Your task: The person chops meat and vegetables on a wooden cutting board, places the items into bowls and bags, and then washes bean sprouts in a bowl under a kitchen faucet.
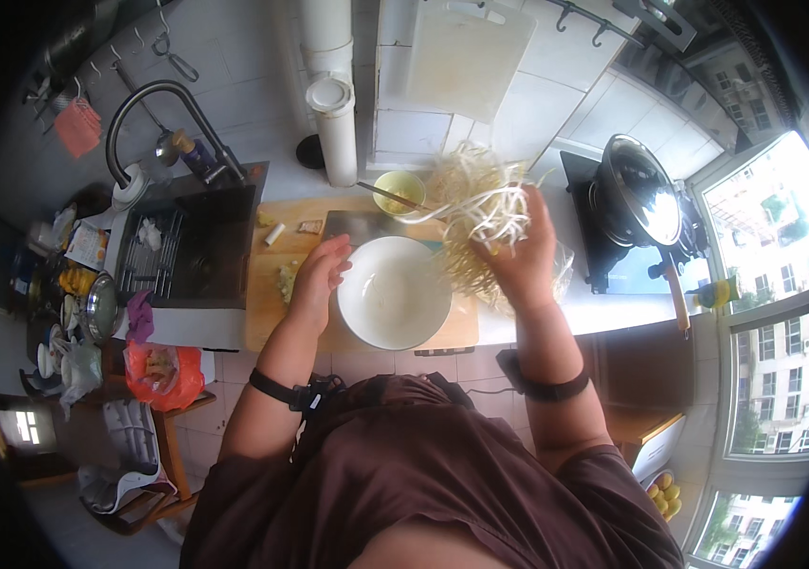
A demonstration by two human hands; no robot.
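Note:
A bunch of long white bean sprouts [500,210] is gripped in my right hand [529,252], raised above the counter to the right of a white bowl [393,293]. Some strands hang loose and look blurred. The bowl sits on a wooden cutting board [273,267], and a thin strand lies inside it. My left hand [319,277] is at the bowl's left rim with its fingers apart, holding nothing; whether it touches the rim I cannot tell. Behind the bowl lies a wide metal blade [354,224], partly hidden. A small green bowl [398,190] with chopped pale food stands past it.
At left is a dark sink [212,249] with a tall curved faucet [162,89]. A lidded wok [635,192] stands on the cooktop [593,267] at right, its wooden handle [676,295] jutting over the counter's front edge. Chopped pieces [286,281] lie on the board's left side.

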